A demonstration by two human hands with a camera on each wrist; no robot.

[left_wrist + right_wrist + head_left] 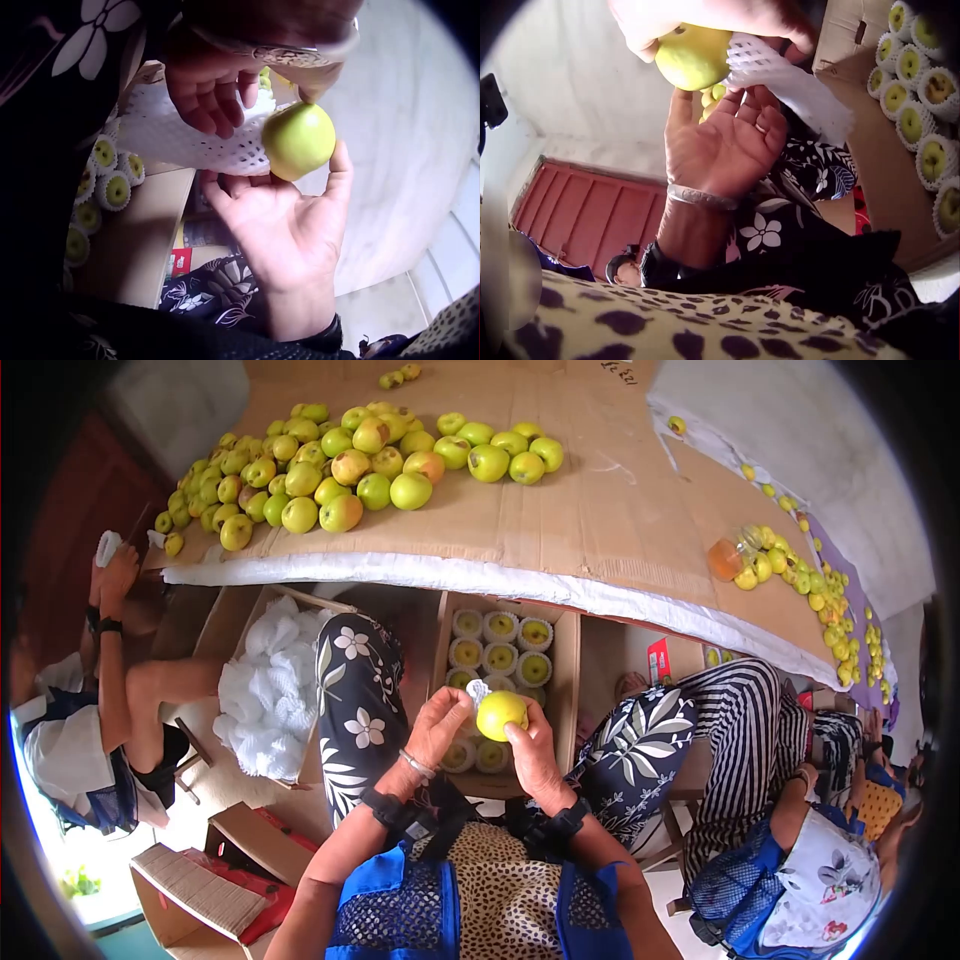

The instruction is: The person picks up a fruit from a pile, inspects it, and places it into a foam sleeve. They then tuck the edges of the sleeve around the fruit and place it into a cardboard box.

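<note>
Over the carton between the knees, a yellow-green apple is held in my right hand, thumb on one side and fingers beneath. A white foam net sleeve reaches one side of the apple, its open edge against the skin and the rest hanging loose. My left hand holds the sleeve at that edge with bent fingers; in the right wrist view its thumb meets the apple's underside. Below both hands, the cardboard carton contains rows of apples in foam nets.
Loose apples lie heaped on the cardboard-covered table ahead. White foam nets fill a box at the left. An open carton stands on the floor lower left. Other people sit on both sides, a striped trouser leg close at right.
</note>
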